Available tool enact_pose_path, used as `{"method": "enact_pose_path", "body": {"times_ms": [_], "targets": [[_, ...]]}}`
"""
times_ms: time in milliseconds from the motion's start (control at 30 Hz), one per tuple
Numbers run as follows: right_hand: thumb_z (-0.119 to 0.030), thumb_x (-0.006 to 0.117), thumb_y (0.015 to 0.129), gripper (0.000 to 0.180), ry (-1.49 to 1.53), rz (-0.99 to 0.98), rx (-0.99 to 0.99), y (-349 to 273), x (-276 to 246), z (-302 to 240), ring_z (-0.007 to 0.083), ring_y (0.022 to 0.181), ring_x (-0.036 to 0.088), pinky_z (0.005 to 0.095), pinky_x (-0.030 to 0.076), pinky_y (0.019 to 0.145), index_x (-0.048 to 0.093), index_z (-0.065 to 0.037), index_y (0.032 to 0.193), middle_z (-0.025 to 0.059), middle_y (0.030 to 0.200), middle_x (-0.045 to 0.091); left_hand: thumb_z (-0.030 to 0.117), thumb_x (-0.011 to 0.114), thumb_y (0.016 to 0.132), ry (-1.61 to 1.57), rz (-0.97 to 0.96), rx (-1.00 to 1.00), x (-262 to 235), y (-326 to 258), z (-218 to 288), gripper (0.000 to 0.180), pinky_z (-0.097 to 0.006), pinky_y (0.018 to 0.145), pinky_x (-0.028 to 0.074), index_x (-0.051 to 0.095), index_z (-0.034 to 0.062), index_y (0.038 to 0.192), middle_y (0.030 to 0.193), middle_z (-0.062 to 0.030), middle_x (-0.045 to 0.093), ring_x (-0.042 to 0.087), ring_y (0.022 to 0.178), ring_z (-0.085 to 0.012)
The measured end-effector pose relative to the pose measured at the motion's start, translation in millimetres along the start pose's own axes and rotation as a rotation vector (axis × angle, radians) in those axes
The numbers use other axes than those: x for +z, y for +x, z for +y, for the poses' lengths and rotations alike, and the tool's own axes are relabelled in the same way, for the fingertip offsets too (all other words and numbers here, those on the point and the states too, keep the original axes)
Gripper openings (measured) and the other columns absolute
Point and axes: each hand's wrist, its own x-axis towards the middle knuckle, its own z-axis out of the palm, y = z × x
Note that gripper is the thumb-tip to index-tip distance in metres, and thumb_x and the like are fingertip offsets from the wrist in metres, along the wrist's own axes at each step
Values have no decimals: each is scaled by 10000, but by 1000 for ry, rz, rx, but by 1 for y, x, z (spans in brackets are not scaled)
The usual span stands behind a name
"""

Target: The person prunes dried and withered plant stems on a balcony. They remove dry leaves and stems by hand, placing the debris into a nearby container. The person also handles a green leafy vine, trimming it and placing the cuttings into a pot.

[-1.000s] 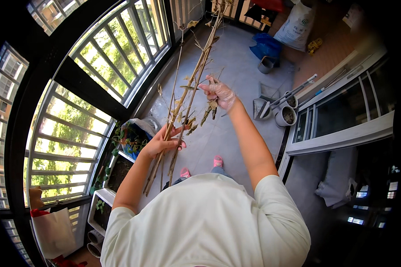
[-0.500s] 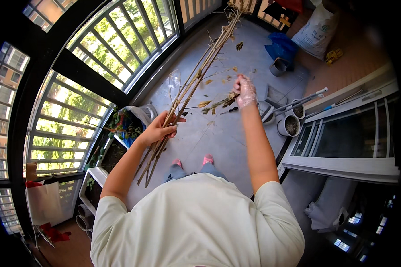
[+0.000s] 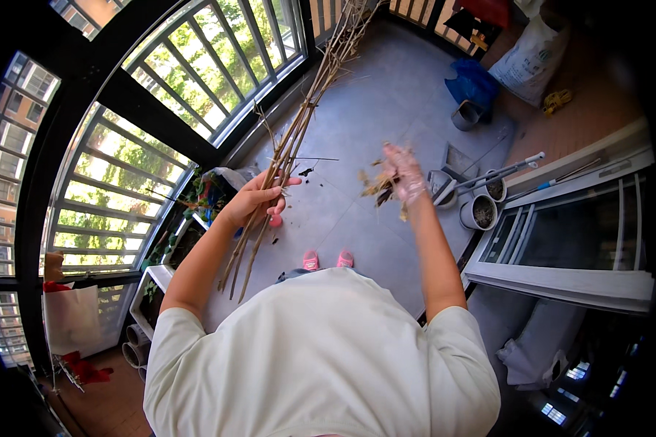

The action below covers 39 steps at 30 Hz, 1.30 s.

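My bare left hand (image 3: 254,200) is closed round a bundle of long, dry plant stems (image 3: 296,135). The bundle slants from beside my left forearm up to the far railing, its twiggy end farthest from me. Out to the right, my right hand (image 3: 408,177) wears a clear plastic glove. Crumpled dry leaves (image 3: 377,188) bunch at its fingers, on the side facing the stems; motion blurs them a little. A few dark leaf scraps (image 3: 306,172) show near the stems, beyond my left fingers.
Right of my gloved hand stand a long-handled dustpan (image 3: 442,186) and pots of soil (image 3: 479,212). Farther off are a grey bucket (image 3: 466,115), a blue plastic bag (image 3: 472,84) and a white sack (image 3: 530,62). A white planter (image 3: 157,279) lines the barred windows at left.
My right hand has moved slightly down, and the dry leaves are now bunched against its fingers. The stems' far end has swung left; leaves seen in the air beside it no longer show there.
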Motion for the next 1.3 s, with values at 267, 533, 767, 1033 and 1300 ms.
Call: {"method": "enact_pose_path", "body": {"times_ms": [267, 533, 767, 1033, 1300], "targets": [[-294, 582, 807, 213, -316, -349, 56, -36, 111, 55, 48, 469, 364, 209, 270, 400, 558, -86, 846, -41, 553, 417, 22, 434, 850, 29, -97, 48, -19, -4, 4, 302, -202, 490, 355, 358, 42, 1141, 1084, -111, 481, 417, 551, -82], [-296, 513, 852, 251, -82, 19, -112, 7, 16, 40, 58, 445, 391, 202, 295, 386, 492, -75, 735, -4, 596, 479, 4, 422, 831, 808, 338, 225, -59, -47, -11, 262, -243, 521, 390, 388, 42, 1088, 849, -78, 544, 456, 564, -119], [-240, 517, 853, 177, -218, 56, -409, 20, 43, -48, 58, 496, 423, 190, 323, 421, 509, -66, 818, 6, 659, 504, -61, 436, 761, 1419, 497, 346, -69, -81, -22, 419, -349, 763, 428, 359, 26, 1164, 963, -189, 530, 543, 893, -328], [-68, 549, 736, 152, -1138, 717, -1190, 63, 34, -128, 297, 730, 572, 339, 461, 657, 553, -46, 887, 153, 801, 592, -62, 448, 695, 1663, 506, 268, -59, -120, -29, 538, -403, 713, 439, 337, 49, 1210, 1006, -191, 495, 525, 866, -372], [-117, 519, 733, 312, -1975, 204, -854, 70, 51, -161, 298, 927, 552, 368, 453, 785, 546, -87, 1042, 138, 1011, 569, -19, 552, 623, 1810, 460, 388, -71, -149, -26, 613, -386, 657, 452, 356, 36, 1201, 927, -156, 511, 536, 794, -343]]}}
